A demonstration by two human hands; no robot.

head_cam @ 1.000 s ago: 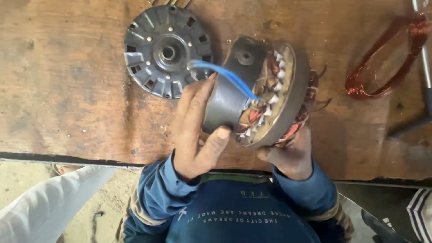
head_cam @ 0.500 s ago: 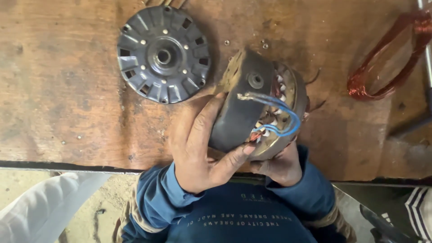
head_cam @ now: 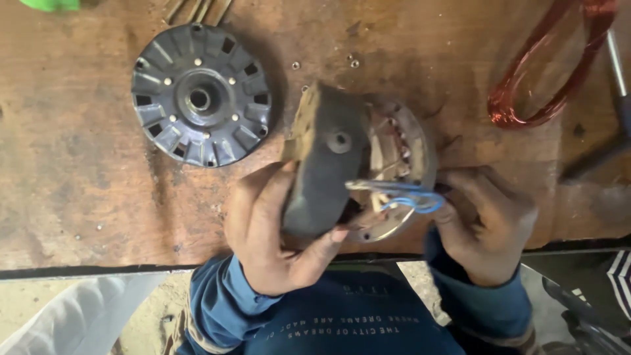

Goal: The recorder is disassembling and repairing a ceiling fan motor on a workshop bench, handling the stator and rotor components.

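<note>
Head view looks straight down on a worn wooden bench (head_cam: 79, 197), and both hands are on a fan motor (head_cam: 358, 167) held up off the wood near the bench's front edge, about the middle of its width. Left hand (head_cam: 276, 236) wraps the dark grey metal housing from below, thumb curled across its near side, fingers closed firmly round it. Right hand (head_cam: 486, 220) pinches in at the motor's rim, where the blue wires (head_cam: 411, 197) loop out; whether it grips the rim or just the wires, I cannot tell.

This looks a heavy lump: cast metal shell, steel core, copper windings showing between the slots. Stiff and solid in the body, so the housing and the outer ring seem the safe places to hold. The windings and thin wire leads look delicate; pulling there could tear them. The shell's surface reads dull and slightly dusty, probably not slippery.

Towards the far left corner lies a round grey cover (head_cam: 200, 95), ribbed, with slots and a centre hole, flat on the wood. Small nuts (head_cam: 296, 65) sit scattered just beyond the motor. A coil of bare copper wire (head_cam: 549, 66) rests at the far right corner, shiny, springy-looking, well apart from the hands.
</note>
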